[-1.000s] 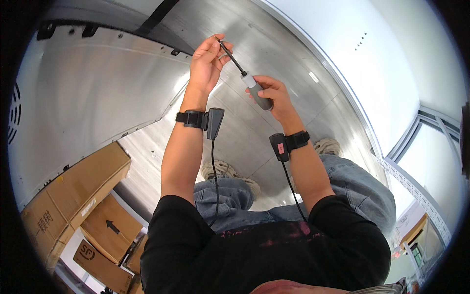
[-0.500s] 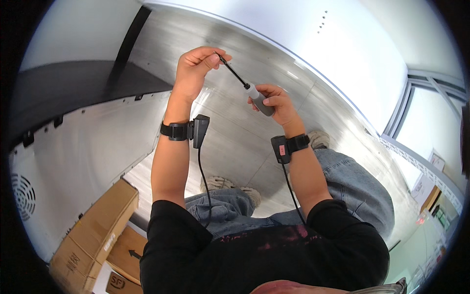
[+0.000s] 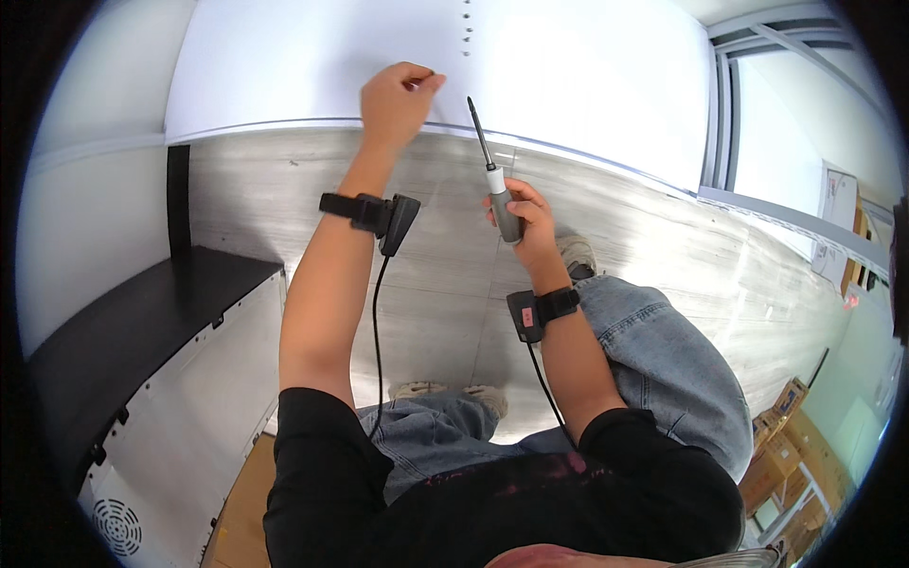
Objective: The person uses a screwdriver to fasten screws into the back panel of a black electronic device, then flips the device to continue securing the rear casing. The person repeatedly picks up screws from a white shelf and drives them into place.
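Observation:
My right hand (image 3: 533,220) is closed round the grey handle of a screwdriver (image 3: 502,194). Its thin dark shaft points up and away, the tip over the near edge of a white tabletop (image 3: 597,85). Left of that tip, my left hand (image 3: 396,106) is above the white top with thumb and forefinger pinched together. A small dark bit shows at those fingertips, too small to name. Just beyond the hands, several small screw-like pieces (image 3: 466,40) form a row on the white surface.
A black shelf (image 3: 161,293) and a white perforated panel (image 3: 170,435) stand at left, with a cardboard box (image 3: 244,506) below. Black cabled devices are strapped to both wrists. Grey plank floor (image 3: 436,284) lies beneath; at right are a metal frame (image 3: 724,123) and cartons (image 3: 772,469).
My left hand has left the screwdriver's tip and moved forward over the white top. The screwdriver now points more upright in my right hand. The view has shifted toward the tabletop.

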A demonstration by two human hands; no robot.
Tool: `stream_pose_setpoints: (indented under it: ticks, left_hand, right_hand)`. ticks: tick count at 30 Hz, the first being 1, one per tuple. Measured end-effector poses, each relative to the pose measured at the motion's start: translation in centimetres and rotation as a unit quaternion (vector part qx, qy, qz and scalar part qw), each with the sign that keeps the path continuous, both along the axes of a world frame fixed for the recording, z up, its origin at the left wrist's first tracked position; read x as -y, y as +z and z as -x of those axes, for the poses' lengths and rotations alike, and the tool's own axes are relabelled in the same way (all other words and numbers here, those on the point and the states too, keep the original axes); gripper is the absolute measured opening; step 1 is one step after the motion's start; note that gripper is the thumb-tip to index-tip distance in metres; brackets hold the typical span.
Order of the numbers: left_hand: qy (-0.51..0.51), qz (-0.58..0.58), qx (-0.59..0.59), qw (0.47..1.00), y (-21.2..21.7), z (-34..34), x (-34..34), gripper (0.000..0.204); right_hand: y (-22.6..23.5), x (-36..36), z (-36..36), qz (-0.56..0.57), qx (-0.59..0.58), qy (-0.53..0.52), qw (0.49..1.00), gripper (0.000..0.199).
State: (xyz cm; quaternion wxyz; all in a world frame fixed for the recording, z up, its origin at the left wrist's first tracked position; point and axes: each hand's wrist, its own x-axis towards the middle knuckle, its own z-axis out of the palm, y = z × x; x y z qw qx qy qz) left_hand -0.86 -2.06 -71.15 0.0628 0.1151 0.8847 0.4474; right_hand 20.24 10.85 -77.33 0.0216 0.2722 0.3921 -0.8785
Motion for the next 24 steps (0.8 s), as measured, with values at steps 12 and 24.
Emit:
stream_pose_setpoints:
  ticks: [12,24]
  left_hand:
    - [-0.005,0.086,-0.196,0.977,-6.4,0.6,-4.1,0.015]
    - [0.014,0.093,-0.160,0.983,-6.3,0.3,-3.9,0.022]
  right_hand:
    - [-0.5,-0.4,-1.9,-0.016,0.022,-0.068,0.997,0.038]
    - [0.0,0.2,-2.2,-0.034,0.023,-0.073,0.996,0.038]
